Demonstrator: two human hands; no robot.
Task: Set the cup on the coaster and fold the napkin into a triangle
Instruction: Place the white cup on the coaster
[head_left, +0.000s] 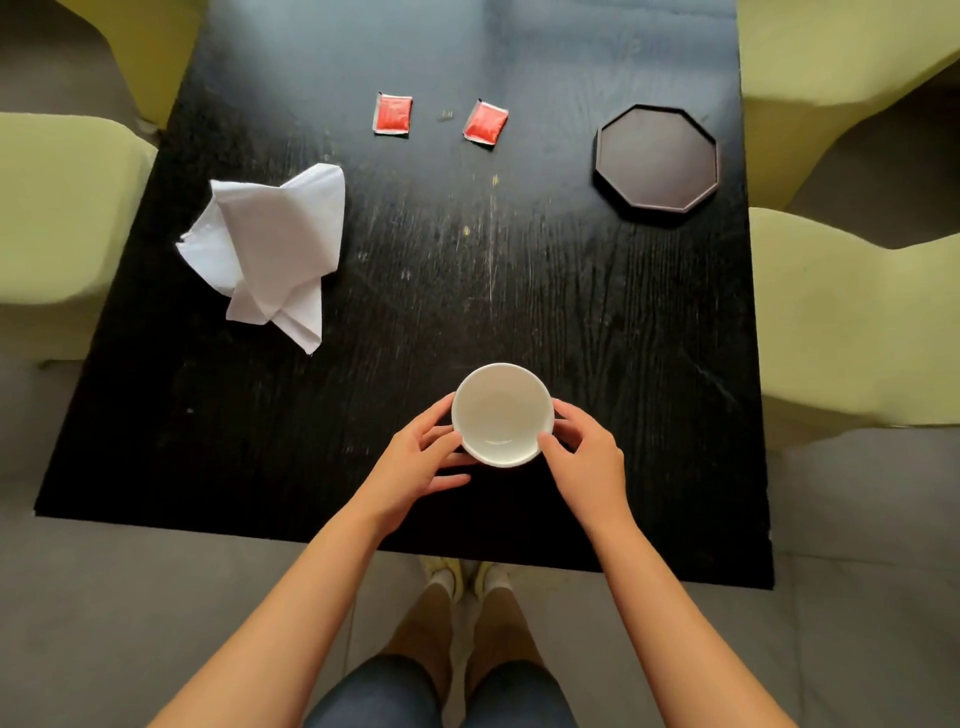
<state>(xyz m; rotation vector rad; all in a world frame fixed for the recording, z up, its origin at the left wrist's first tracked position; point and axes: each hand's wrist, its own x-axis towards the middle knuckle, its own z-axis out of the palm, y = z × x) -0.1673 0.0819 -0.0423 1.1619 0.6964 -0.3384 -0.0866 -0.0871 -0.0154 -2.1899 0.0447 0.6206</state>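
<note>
Near counter's front edge, your left hand (415, 462) and right hand (584, 460) cup white cup (501, 413) from both sides, fingers curled against its wall. Cannot tell whether cup sits on counter (467, 260) or is lifted. Coaster (657, 158) lies well apart, far right, bare. Napkin (270, 249) lies crumpled, far left, unfolded. Risks: smooth wall could slip if your grip is light; coaster's raised rim could catch cup base and tilt it; your sweep could brush red packets (393, 114).

White cup (501, 413), white napkin (270, 249), dark brown coaster (657, 163), two red packets (393, 114), black wood-grained table (467, 270).
</note>
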